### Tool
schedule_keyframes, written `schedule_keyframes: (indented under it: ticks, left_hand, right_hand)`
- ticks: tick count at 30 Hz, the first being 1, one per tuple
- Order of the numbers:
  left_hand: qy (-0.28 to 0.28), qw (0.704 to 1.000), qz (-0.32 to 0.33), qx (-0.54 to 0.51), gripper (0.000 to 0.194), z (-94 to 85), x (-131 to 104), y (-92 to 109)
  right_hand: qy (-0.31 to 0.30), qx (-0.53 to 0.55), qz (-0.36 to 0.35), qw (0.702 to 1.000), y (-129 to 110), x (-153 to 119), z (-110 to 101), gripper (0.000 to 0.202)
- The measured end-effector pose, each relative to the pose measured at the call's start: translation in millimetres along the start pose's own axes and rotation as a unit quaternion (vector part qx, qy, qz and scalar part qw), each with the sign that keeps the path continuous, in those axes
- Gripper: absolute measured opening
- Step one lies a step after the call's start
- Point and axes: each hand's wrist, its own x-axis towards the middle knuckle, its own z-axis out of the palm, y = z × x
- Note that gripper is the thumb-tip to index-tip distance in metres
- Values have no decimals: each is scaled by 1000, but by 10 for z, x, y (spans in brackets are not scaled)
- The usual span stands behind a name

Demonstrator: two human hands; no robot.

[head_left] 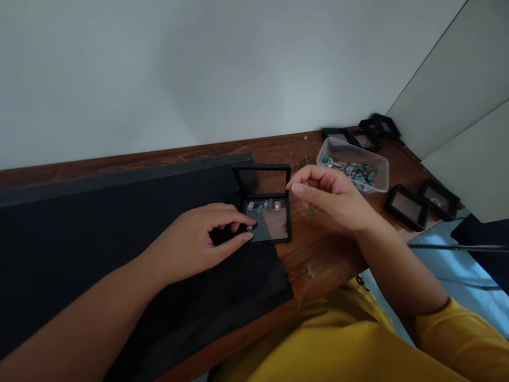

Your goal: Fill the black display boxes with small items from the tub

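A shallow black display case (289, 228) lies on the black mat with its clear-windowed lid (264, 166) tilted up at the back. Small polished stones form a row along the inside back, among them a green stone (271, 205) and a pinkish stone (277, 206). My left hand (207, 233) reaches over the case's left side, thumb and forefinger closed on a small pale stone (249, 228). At the lid's right edge is my right hand (328, 193), fingers loosely curved and thumb apart; its fingertips are at or touching the lid frame.
A clear plastic tub (385, 175) of mixed stones stands right of the case. Several black frame cases, such as one (407, 206), lie around it. Loose green bits (311, 271) dot the wooden table (330, 260). A wall (199, 79) rises behind.
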Motion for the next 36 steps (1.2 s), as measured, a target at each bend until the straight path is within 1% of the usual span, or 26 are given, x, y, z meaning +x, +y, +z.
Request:
schedule_keyframes:
  ticks: [2,4,6,8,10,11,13,14,15,17,19,21,24,26,29,32,36]
  left_hand:
    - [8,1000,0,-5,33,4,1,-8]
    - [18,1000,13,-15,29,9,-2,-22]
    - [29,999,34,-19,25,12,-6,-40]
    - [37,998,53,-9,23,14,-9,-59]
    - [44,997,59,-1,22,15,-10,-73]
    - [46,997,59,1,22,15,-10,-77]
    - [51,997,58,1,21,15,-6,-77]
    - [54,997,57,-2,21,14,-3,-72]
    - [58,997,56,-6,21,11,1,-64]
    - [69,996,50,-15,23,1,10,-39]
    - [78,996,41,-18,26,-16,17,-8]
    - [95,995,41,-14,24,-39,23,23]
    - [131,990,50,-6,23,-70,26,55]
    - [150,987,52,1,22,-78,22,58]
    - [150,987,51,15,21,-69,14,50]
    - [149,987,59,20,21,-68,15,73]
    - [195,979,60,6,23,-103,32,158]
  right_hand:
    - [43,-11,-12,999,-11,7,-84,39]
    - [106,-18,-18,994,-37,0,-219,36]
    - [173,-26,-27,984,-90,-21,-403,33]
    - [227,-60,-41,971,-162,-43,-624,30]
    - [277,-124,-58,951,-224,-49,-864,26]
    - [297,-177,-52,937,-243,-42,-983,24]
    - [319,-307,-29,896,-253,-10,-1200,19]
    - [311,-375,-13,873,-248,12,-1290,15]
    - [291,-437,15,851,-238,36,-1364,13]
    - [223,-527,93,815,-218,85,-1459,16]
    - [149,-579,157,786,-205,132,-1485,25]
    - [88,-602,191,770,-197,175,-1464,34]
    - [22,-617,208,759,-174,229,-1398,42]
    - [3,-638,215,740,-143,253,-1355,43]
    - [4,-665,221,713,-85,266,-1302,39]
    - [15,-674,215,706,-42,261,-1265,27]
    - [31,-683,200,702,-37,240,-1237,19]
